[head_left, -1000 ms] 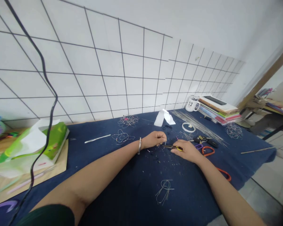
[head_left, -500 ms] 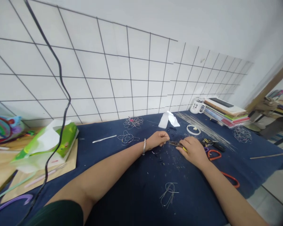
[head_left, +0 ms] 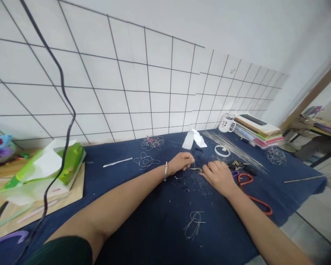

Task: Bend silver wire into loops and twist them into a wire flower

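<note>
My left hand [head_left: 182, 162] is closed in a pinch on a thin wire [head_left: 194, 165], most of it hidden by the fingers. My right hand [head_left: 219, 176] is wrapped around a pair of pliers [head_left: 196, 169]; their jaws point left, close beside the left fingertips. Whether the jaws touch the wire I cannot make out. Small wire clippings [head_left: 200, 187] are scattered on the dark blue cloth below both hands. Nearer to me lies a looped bundle of wire [head_left: 193, 225]. Left of my hands are a bent-wire shape [head_left: 146, 161] and a wire tangle [head_left: 152, 142].
A long bundle of straight wires [head_left: 234, 151] lies behind a white ring [head_left: 222, 151]. Red-handled scissors [head_left: 245, 179] rest beyond my right wrist. A white mug [head_left: 226, 124] and stacked books [head_left: 257, 130] stand at the back right. A green tissue pack [head_left: 68, 165] sits left.
The whole view has shifted slightly. My right hand has turned over the pliers, so their yellow handle no longer shows. My left hand keeps its pinch.
</note>
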Motion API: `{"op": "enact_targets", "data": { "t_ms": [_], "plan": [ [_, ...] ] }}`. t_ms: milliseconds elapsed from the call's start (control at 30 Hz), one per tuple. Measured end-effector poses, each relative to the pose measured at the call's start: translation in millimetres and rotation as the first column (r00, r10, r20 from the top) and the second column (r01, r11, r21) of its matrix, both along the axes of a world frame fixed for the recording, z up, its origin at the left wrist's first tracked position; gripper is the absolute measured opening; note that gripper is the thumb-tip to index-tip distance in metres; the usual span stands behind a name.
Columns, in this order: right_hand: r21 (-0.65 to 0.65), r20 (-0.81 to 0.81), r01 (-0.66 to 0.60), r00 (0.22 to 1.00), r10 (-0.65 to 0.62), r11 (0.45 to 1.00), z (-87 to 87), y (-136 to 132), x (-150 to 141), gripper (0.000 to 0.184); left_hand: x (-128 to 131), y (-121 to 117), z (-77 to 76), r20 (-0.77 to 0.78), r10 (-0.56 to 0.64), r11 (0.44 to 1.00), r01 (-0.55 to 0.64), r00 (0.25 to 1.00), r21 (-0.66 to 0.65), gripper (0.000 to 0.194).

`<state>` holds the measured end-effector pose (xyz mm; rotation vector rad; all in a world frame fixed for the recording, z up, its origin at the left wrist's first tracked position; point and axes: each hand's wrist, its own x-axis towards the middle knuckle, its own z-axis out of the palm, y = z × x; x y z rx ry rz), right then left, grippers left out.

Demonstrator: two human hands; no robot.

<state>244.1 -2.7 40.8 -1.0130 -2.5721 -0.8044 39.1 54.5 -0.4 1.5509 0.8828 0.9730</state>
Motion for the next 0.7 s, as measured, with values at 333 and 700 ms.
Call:
{"op": "enact_targets", "data": {
  "t_ms": [333, 700],
  "plan": [
    [0.021, 0.024, -0.005, 1.000, 0.005, 1.000, -3.7, 1.7, -0.4, 0.027, 1.6, -0.5, -0.5, -0.026, 0.006, 1.000, -0.006, 1.000, 0.015, 0.019],
    [0.000, -0.004, -0.004, 1.000, 0.004, 1.000, -3.8, 2.1, -0.9, 0.028, 3.7, -3.4, 3.7, -0.055, 0.017, 1.000, -0.017, 0.998, 0.000, 0.019]
  ]
}}
